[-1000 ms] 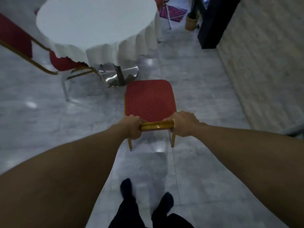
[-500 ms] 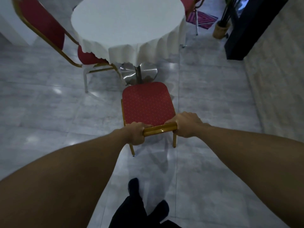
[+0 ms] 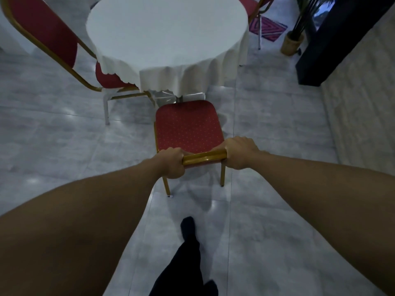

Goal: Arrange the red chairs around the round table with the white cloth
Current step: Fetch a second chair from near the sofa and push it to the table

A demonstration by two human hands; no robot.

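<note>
A red chair (image 3: 188,127) with a dotted seat and gold frame stands in front of me, its seat front just short of the hanging cloth. My left hand (image 3: 172,163) and my right hand (image 3: 240,153) both grip the gold top rail of its back. The round table (image 3: 166,33) with the white cloth fills the upper middle. A second red chair (image 3: 42,33) stands at the table's left, its seat partly under the cloth. A third red chair (image 3: 251,6) shows at the far right of the table, mostly hidden.
A dark cabinet (image 3: 333,39) and a textured wall (image 3: 363,107) run along the right. A potted plant in a woven basket (image 3: 291,43) and a pink patterned mat (image 3: 268,27) lie behind the table. My legs in dark trousers stand on the grey tiled floor (image 3: 64,146).
The chair in my hands has moved forward toward the table, its seat front now near the cloth's edge. Both hands kept their grip on the back rail.
</note>
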